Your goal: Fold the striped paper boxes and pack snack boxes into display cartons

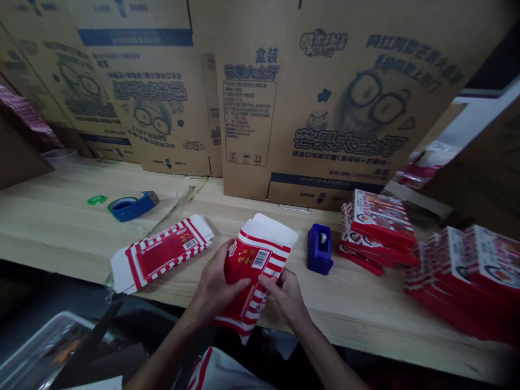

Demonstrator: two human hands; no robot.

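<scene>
In front of me, my left hand [213,287] and my right hand [286,297] both grip a red-and-white striped paperboard carton [254,265], which stands partly opened above the table's front edge. Its white unprinted flap sticks up at the far end, and its lower end hangs past the edge. A second striped carton [162,252] lies flat on the wooden table [73,227], just left of my left hand and not touching it. A small blue tape dispenser [319,249] stands to the right of my right hand.
Stacks of red printed cartons [377,227] [459,271] lie at the table's right. A blue tape dispenser with a roll [132,207] and a green ring [96,200] lie at the left. Corrugated cardboard boxes [317,108] stand along the back. Another striped carton [215,371] sits below the table's edge.
</scene>
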